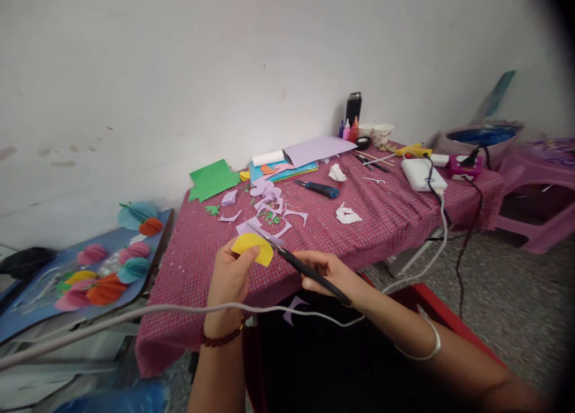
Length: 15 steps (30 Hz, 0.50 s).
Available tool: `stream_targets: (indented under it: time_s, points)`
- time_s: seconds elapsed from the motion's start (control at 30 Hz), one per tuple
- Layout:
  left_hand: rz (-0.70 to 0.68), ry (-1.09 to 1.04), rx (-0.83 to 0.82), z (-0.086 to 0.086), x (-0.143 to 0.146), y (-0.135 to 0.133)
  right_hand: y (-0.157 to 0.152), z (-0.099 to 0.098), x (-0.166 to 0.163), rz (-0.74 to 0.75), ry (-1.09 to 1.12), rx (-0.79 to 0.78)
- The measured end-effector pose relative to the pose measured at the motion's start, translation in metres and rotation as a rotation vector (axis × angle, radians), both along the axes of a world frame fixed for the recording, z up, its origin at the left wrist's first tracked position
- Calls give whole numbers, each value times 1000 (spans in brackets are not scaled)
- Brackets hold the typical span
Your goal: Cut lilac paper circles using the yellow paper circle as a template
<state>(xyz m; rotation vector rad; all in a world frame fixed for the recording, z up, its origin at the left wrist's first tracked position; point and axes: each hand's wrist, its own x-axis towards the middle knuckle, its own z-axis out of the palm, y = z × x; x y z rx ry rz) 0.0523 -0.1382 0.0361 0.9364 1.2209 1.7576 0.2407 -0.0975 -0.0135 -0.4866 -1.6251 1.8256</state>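
My left hand [231, 278] is closed, pinching a rounded yellow piece of paper [266, 254] between thumb and fingers above the table's front edge. In my right hand [335, 273] is a pair of black-handled scissors [294, 261]. Their blades point away to the left, just beside the far edge of the yellow paper; whether they touch it I cannot tell. Beyond the blades lie curved lilac paper offcuts [294, 215] and small green paper scraps [271, 217]. A lilac scrap [294, 310] rests on my dark lap.
Green sheets [215, 179], a blue utility knife [321, 188], crumpled tissue [347, 214] and a white power bank [422, 175] lie on the checked tablecloth [184, 269]. A white cable [166, 309] crosses over my forearms' area. Colourful paper pumpkins [108, 289] sit on the left.
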Motion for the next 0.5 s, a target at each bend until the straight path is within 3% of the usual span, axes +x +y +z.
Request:
stream_targets:
  time_s: [0.5]
  points:
    - [-93,175,-17,11,-22,-4,7,10,2,81,-22,22]
